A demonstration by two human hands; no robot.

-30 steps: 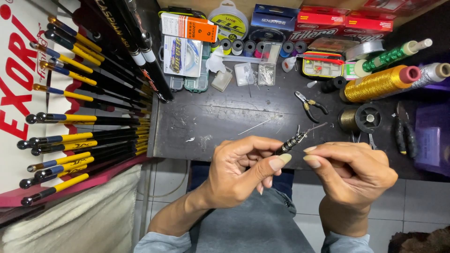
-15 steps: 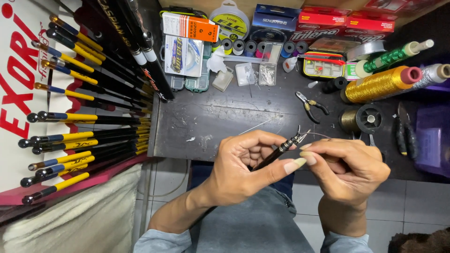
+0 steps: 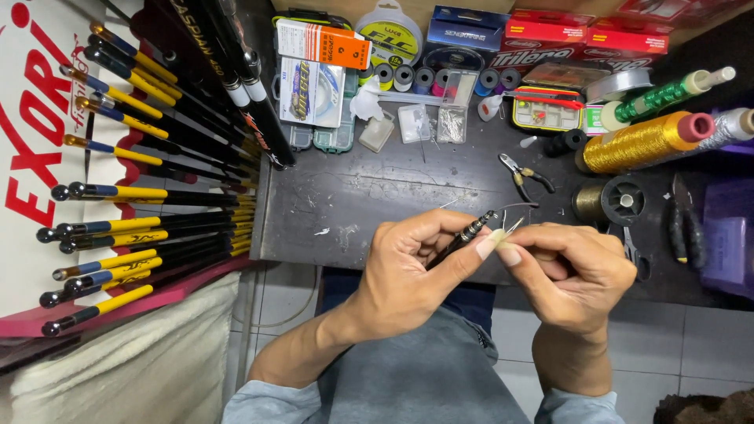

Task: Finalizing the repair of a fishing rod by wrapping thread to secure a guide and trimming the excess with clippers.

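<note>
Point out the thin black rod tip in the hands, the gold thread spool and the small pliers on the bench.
Rod tip (image 3: 469,233): head view, on its black shaft.
Gold thread spool (image 3: 638,142): head view, on the wound thread.
Pliers (image 3: 525,177): head view, near the pivot.

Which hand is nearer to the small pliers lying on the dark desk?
Right. The right hand sits just below the small pliers, towards the person. The left hand, holding the thin dark rod tip, is farther off to the pliers' left.

Fishing-tackle repair workshop

Racked yellow-and-black fishing rods (image 3: 141,196) flank a scuffed dark desk (image 3: 353,204) crowded with line spools (image 3: 393,35), gold thread cones (image 3: 640,141), small pliers (image 3: 522,174) and clear tackle boxes (image 3: 330,137).
</note>
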